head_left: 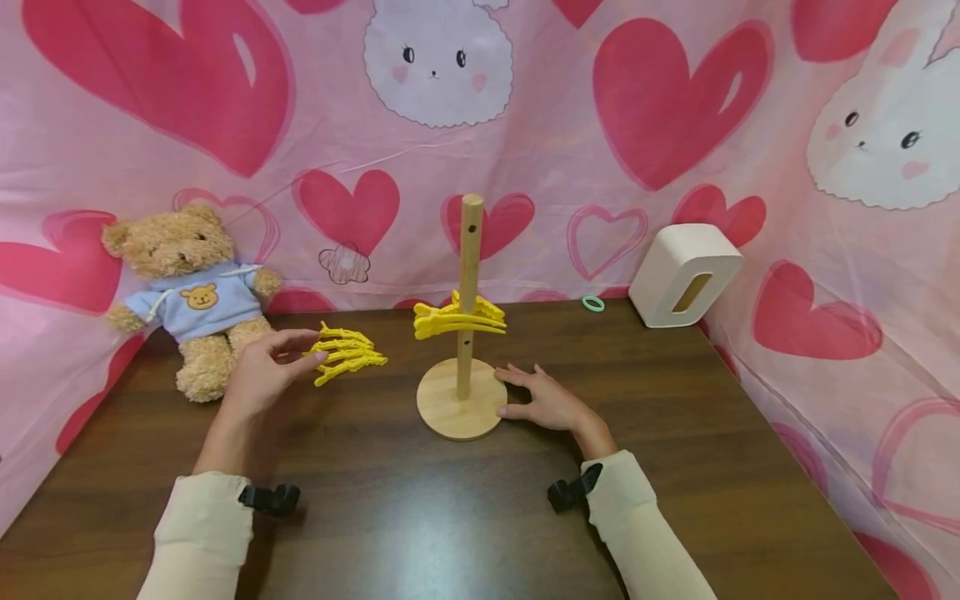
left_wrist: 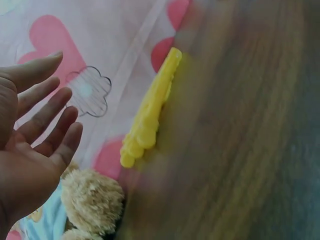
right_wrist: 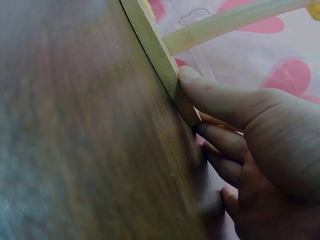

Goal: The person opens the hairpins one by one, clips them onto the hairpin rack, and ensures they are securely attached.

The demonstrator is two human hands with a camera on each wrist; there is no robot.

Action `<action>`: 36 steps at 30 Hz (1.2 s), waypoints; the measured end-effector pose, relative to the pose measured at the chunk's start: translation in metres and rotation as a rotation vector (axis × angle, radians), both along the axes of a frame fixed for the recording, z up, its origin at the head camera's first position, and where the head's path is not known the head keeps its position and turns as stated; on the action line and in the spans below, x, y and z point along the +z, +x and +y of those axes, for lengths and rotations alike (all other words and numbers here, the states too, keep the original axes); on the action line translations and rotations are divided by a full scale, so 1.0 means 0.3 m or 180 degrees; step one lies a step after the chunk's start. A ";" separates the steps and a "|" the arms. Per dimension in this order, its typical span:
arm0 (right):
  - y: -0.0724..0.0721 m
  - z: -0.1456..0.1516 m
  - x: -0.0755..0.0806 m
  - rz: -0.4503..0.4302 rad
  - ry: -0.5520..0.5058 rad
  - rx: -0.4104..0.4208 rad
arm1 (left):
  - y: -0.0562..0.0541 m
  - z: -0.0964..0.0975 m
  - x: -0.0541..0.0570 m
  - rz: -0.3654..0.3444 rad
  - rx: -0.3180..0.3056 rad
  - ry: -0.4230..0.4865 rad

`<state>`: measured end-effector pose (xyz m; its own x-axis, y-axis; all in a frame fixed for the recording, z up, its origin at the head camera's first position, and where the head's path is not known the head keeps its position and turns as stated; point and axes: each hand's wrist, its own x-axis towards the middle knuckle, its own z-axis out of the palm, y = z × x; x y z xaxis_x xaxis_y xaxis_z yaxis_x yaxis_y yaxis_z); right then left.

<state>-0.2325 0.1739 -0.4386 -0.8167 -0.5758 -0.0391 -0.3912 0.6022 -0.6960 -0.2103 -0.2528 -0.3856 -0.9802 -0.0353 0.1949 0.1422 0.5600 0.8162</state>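
A round wooden base (head_left: pixel 438 408) carries an upright wooden pole (head_left: pixel 467 375). Slender yellow plastic pieces (head_left: pixel 450 323) sit crosswise partway up the pole. My right hand (head_left: pixel 551 402) rests at the base's right edge, thumb and index fingertip at the rim; the right wrist view shows the thumb (right_wrist: pixel 220 100) along that edge. Left of the stand, a cluster of knobby yellow pieces (head_left: pixel 348 354) lies on the table. Beside it is my left hand (head_left: pixel 266 367), its fingertips overlapping the cluster in the head view. In the left wrist view its fingers are spread, the palm bare, apart from the yellow cluster (left_wrist: pixel 147 117).
A teddy bear (head_left: pixel 198 304) in a blue top sits at the back left, close to my left forearm. At the back right stands a white box (head_left: pixel 671 275) with a slot. A mint-green ring (head_left: pixel 593 304) lies near the table's (head_left: pixel 705 467) back edge. Pink printed cloth hangs behind.
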 end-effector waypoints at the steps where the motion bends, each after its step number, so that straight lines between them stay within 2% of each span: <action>1: -0.001 0.000 0.000 0.0003 0.0005 -0.0001 | -0.003 -0.004 -0.005 -0.0039 -0.0021 -0.0033; 5: -0.002 0.002 0.000 0.0006 0.0024 0.0008 | -0.018 -0.020 -0.033 -0.0147 -0.0082 -0.0085; 12: -0.005 0.004 -0.010 -0.0020 0.0011 0.0000 | -0.044 -0.037 -0.081 -0.0205 -0.0088 -0.0151; 16: -0.008 0.004 -0.014 -0.0012 0.0018 0.0002 | -0.054 -0.044 -0.100 -0.0332 -0.0109 -0.0213; 29: -0.012 0.003 -0.012 0.0032 0.0031 0.0042 | -0.075 -0.059 -0.138 -0.0516 -0.0163 -0.0383; 36: -0.010 0.002 -0.007 -0.0010 0.0027 0.0014 | -0.079 -0.059 -0.142 -0.0772 -0.0264 -0.0423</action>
<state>-0.2354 0.1746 -0.4407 -0.8141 -0.5789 -0.0466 -0.3915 0.6063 -0.6921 -0.2340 -0.2705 -0.4281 -0.9972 0.0572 -0.0480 0.0016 0.6590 0.7521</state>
